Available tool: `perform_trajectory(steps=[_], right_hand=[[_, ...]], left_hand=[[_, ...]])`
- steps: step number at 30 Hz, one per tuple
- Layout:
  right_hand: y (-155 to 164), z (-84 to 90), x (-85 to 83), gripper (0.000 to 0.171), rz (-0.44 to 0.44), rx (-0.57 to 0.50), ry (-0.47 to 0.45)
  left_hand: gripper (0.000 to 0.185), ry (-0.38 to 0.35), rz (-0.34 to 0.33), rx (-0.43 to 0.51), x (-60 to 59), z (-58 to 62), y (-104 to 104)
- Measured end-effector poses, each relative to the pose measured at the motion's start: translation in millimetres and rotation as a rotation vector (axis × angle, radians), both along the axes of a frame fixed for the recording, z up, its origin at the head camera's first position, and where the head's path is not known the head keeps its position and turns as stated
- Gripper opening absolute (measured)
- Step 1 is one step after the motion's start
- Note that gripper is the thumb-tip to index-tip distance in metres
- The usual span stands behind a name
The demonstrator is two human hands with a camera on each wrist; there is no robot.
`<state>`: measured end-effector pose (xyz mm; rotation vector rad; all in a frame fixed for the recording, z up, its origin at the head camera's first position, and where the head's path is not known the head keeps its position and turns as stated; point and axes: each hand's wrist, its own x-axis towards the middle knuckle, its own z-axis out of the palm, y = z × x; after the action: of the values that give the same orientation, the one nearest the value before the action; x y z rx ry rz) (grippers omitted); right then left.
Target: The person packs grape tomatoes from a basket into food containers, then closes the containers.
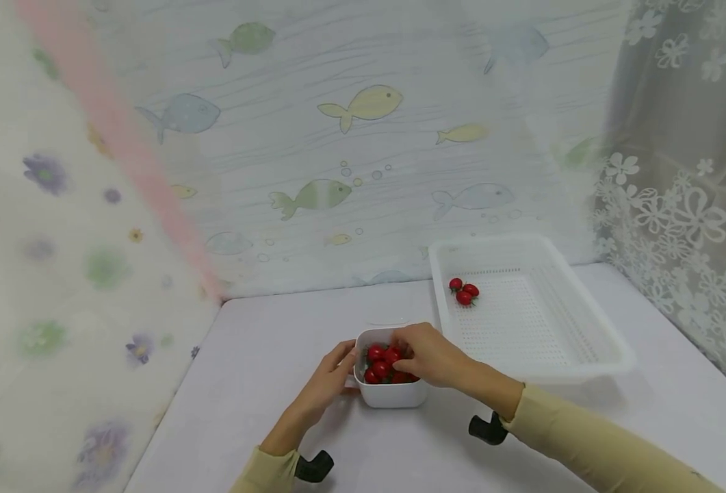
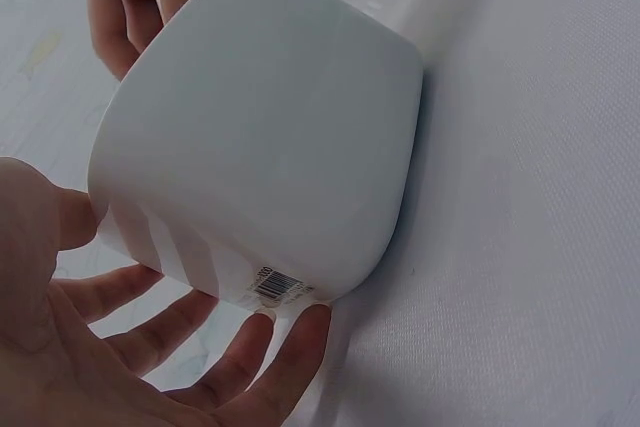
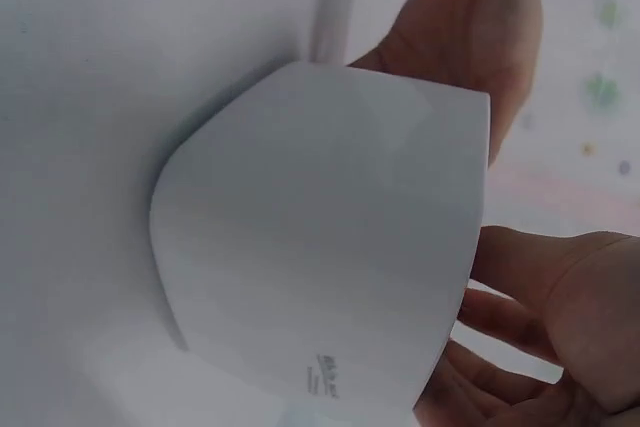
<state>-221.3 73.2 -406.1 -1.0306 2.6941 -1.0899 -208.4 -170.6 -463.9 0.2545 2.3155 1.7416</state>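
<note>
Left hand w/ spread fingers steadies smooth white plastic tub; right hand pinches glossy red strawberries inside.

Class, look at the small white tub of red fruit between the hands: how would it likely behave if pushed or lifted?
The tub looks like smooth, rigid plastic, so it would probably slide rather than flex. It seems squat and broad-based, so tipping looks unlikely. The fruit is heaped near the rim, so a jerk might spill some.

Pale lilac table, small white tub, white perforated basket beside it
</note>
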Motion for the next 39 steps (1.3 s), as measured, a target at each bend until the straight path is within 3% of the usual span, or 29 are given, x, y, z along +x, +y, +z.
perform_trajectory(steps=[5, 10, 14, 17, 21, 27, 31, 39], right_hand=[[-14.1, -1.7, 0.6, 0.017, -0.013, 0.127, 0.064], [-21.6, -6.0, 0.8, 0.019, -0.01, 0.172, 0.093], [-23.7, -6.3, 1.5, 0.027, -0.035, 0.223, 0.113], [-24.6, -4.2, 1.0, 0.045, -0.013, 0.254, 0.135], [-24.3, 2.8, -1.0, 0.056, 0.035, 0.279, 0.125], [-13.0, 27.7, -0.8, 0.018, -0.044, 0.363, 0.101], [4.3, 44.8, 0.2, 0.01, -0.045, 0.311, 0.057], [47.7, 69.8, -9.3, 0.023, -0.023, 0.142, 0.041]], left_hand=[[0.051, -0.005, 0.002, -0.004, -0.6, -0.2, -0.6], [0.05, -0.004, -0.004, -0.002, -1.6, -0.7, -0.9], [0.051, -0.002, -0.002, -0.008, -2.3, -0.7, -0.8], [0.051, -0.003, -0.006, -0.005, -3.0, -0.8, -0.3], [0.051, -0.007, -0.01, -0.001, -3.4, -1.1, 0.5], [0.052, -0.013, -0.008, -0.004, -3.0, 0.6, 0.8], [0.052, -0.016, -0.011, -0.002, -3.1, 1.1, 1.0], [0.051, -0.021, 0.002, -0.007, -2.0, 0.9, 1.0]])
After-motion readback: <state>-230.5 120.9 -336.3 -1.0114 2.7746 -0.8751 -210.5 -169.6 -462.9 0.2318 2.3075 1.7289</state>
